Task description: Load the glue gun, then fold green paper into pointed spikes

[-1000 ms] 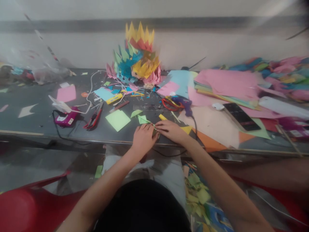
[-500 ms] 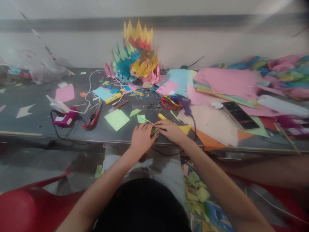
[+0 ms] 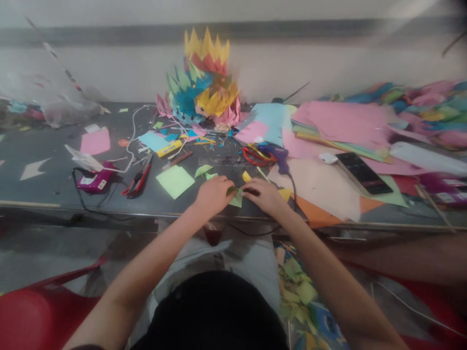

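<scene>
Between my two hands, at the front of the dark table, is a small folded piece of green paper [image 3: 236, 198]. My left hand [image 3: 215, 193] pinches its left side, with the fingers curled over it. On its right edge my right hand [image 3: 263, 195] closes thumb and fingertips. A light green paper square [image 3: 175, 182] lies flat to the left of my left hand. Just beyond that hand lie small green paper pieces [image 3: 203, 170], partly covered by it. A yellow scrap [image 3: 246, 176] rests behind my right hand.
A layered paper model [image 3: 204, 92] stands at the back. Red-handled pliers [image 3: 137, 180], a yellow cutter [image 3: 170, 148], red-handled scissors [image 3: 255, 155] and a purple glue gun [image 3: 280, 158] lie around. To the right are a phone [image 3: 363, 172] and stacked coloured sheets [image 3: 339, 121].
My hands have moved slightly apart, and more of the green paper shows between them. My left hand has shifted up and now covers part of the green pieces behind it.
</scene>
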{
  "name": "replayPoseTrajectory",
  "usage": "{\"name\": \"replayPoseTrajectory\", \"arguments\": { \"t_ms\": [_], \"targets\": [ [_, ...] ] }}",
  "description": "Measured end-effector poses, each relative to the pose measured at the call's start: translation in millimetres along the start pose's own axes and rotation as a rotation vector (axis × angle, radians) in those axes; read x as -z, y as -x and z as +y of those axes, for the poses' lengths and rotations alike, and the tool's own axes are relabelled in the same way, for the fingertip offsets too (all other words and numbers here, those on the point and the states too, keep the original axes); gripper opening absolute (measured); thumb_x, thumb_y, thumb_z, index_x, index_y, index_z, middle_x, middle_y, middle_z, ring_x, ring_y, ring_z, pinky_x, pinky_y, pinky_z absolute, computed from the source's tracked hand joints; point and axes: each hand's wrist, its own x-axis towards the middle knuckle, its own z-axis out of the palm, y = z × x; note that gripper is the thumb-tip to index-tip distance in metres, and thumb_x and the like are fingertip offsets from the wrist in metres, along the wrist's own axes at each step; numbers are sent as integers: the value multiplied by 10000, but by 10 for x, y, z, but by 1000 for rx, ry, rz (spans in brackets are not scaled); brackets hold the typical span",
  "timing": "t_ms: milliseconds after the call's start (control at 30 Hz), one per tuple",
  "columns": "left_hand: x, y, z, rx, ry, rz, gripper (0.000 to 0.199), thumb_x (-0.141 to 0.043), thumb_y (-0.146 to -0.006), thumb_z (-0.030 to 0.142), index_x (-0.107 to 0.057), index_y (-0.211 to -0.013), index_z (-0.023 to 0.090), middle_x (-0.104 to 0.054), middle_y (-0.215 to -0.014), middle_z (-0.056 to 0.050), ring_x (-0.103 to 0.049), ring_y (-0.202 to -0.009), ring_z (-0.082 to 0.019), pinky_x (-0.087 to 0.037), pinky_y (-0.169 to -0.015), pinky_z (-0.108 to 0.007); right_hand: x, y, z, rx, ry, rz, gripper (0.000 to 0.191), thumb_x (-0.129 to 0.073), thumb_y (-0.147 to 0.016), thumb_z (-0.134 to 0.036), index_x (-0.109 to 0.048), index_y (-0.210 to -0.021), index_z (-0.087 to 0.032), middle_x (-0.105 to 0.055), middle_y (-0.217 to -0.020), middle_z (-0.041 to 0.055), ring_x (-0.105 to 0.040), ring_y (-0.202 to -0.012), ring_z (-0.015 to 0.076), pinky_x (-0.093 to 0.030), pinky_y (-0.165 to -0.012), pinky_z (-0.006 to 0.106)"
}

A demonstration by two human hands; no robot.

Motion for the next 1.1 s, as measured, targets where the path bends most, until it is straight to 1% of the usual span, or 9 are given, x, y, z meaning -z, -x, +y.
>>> {"name": "replayPoseTrajectory", "arguments": {
  "t_ms": [133, 233, 300, 400, 500, 600, 700, 833, 1100],
  "targets": [
    [56, -152, -115, -69, 148, -132, 221, -492, -862, 343, -645, -975, 232, -666, -925, -10, -602, -838, -165, -459, -695, -254, -4, 23, -33, -70, 43, 33, 94, -623, -795, -269, -674, -779, -191, -653, -807, 32, -602, -748, 159, -453, -675, 263],
    [66, -205, -148, -123, 153, -103, 277, -547, -814, 424, -652, -970, 220, -662, -980, -25, -588, -927, -193, -458, -756, -272, -11, 37, -36, -48, 64, 41, 115, -608, -809, -268, -682, -773, -187, -654, -805, 34, -601, -751, 159, -451, -675, 265],
    [65, -229, -154, -160, 144, -97, 289, -571, -789, 434, -658, -949, 210, -658, -983, -33, -580, -949, -205, -456, -771, -280, -18, 43, -30, -7, 78, 35, 140, -579, -830, -260, -694, -791, -189, -660, -827, 39, -602, -767, 162, -455, -689, 271],
    [59, -266, -166, -174, 136, -144, 197, -539, -810, 315, -675, -892, 199, -670, -894, -30, -600, -831, -182, -455, -714, -270, -30, 51, -19, 58, 126, 15, 191, -530, -858, -246, -709, -824, -187, -661, -850, 53, -599, -793, 172, -463, -712, 287],
    [56, -287, -194, -184, 143, -158, 182, -515, -806, 209, -682, -873, 189, -674, -839, -28, -598, -749, -161, -451, -676, -258, -47, 61, -15, 104, 197, -4, 215, -508, -865, -238, -715, -860, -179, -653, -867, 68, -589, -805, 185, -467, -733, 307],
    [47, -267, -232, -272, 125, -134, 190, -510, -810, 163, -681, -890, 184, -665, -852, -31, -602, -780, -155, -454, -701, -253, -71, 73, -16, 112, 236, 8, 221, -506, -865, -246, -718, -871, -185, -649, -878, 68, -582, -806, 188, -469, -741, 314],
    [31, -216, -267, -365, 91, -121, 209, -491, -840, 156, -669, -944, 193, -660, -948, -32, -606, -873, -154, -458, -751, -249, -96, 83, -11, 105, 214, 57, 223, -514, -864, -262, -720, -879, -178, -650, -855, 68, -585, -794, 185, -472, -738, 311],
    [22, -165, -293, -441, 23, -134, 232, -469, -867, 152, -654, -1002, 192, -650, -1053, -40, -590, -968, -167, -457, -816, -271, -114, 92, 7, 85, 161, 87, 237, -512, -870, -303, -718, -890, -187, -655, -842, 66, -593, -799, 185, -476, -745, 315],
    [70, -153, -266, -519, -73, -177, 243, -453, -871, 133, -657, -998, 172, -644, -1055, -70, -588, -944, -179, -457, -810, -288, -121, 98, 25, 119, 199, 53, 280, -454, -897, -307, -708, -949, -198, -637, -872, 75, -578, -806, 192, -469, -744, 329]
  ]
}}
